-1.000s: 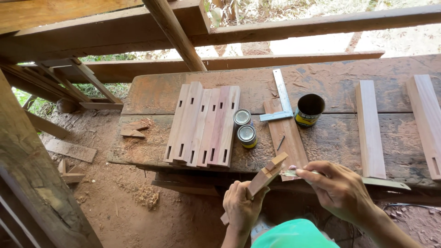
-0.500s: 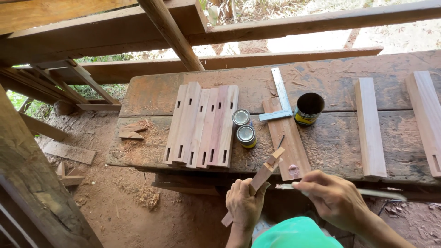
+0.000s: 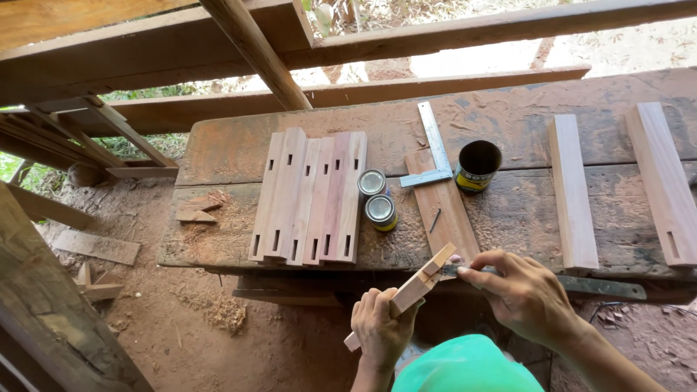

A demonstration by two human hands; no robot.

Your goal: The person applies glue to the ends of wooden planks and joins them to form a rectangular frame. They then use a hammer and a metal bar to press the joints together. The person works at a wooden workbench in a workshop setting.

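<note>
Open-air woodworking shed: rough plank workbench (image 3: 239, 156), cut mortised boards (image 3: 308, 196), steel square (image 3: 434, 149), sawdust-strewn dirt floor (image 3: 218, 319).

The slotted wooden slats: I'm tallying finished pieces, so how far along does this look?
Looks done: five slotted slats lie side by side on the workbench. In hand: the left hand holds a short wooden piece while the right hand works a flat metal tool at its end. Seemingly left: two longer boards at right.
</note>
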